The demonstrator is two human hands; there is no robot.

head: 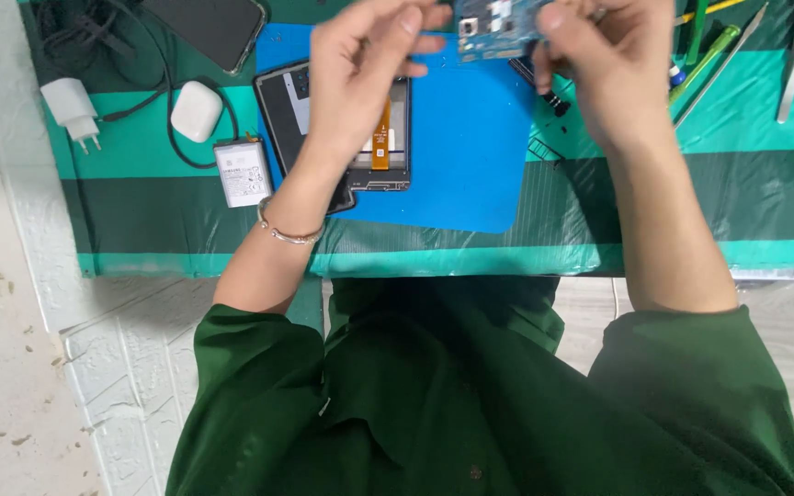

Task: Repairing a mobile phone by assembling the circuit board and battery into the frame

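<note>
Circuit board (498, 28), blue-green, is held above the blue mat (461, 156) at the 12 o'clock edge of view. Right hand (613, 69) pinches its right end between thumb and fingers; left hand (360, 69) has loosely curled fingertips at its left end, firm contact unclear. Opened phone frame (397, 147) lies beneath the left hand. At 9 o'clock of it sit a battery (243, 172), white earbud case (197, 110) and charger (71, 106). Tools (705, 60) lie at 2 o'clock.
</note>
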